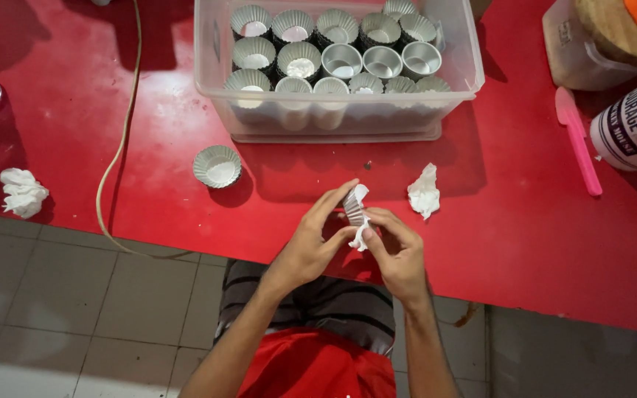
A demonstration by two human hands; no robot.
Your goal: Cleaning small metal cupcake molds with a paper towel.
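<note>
My red table (525, 243) carries a clear tub (348, 114) at top centre, a lone fluted tin (217, 166) left of middle, crumpled tissues (424, 191), a pink spatula (578, 144) right.

Pink spatula (578, 141), crumpled tissue (22, 191) (far left), beige cord (118, 151) on red table (525, 236)

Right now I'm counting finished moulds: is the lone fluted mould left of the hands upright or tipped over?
Upright. The fluted mould stands on the red table with its open mouth facing up, its pale inside showing.
</note>
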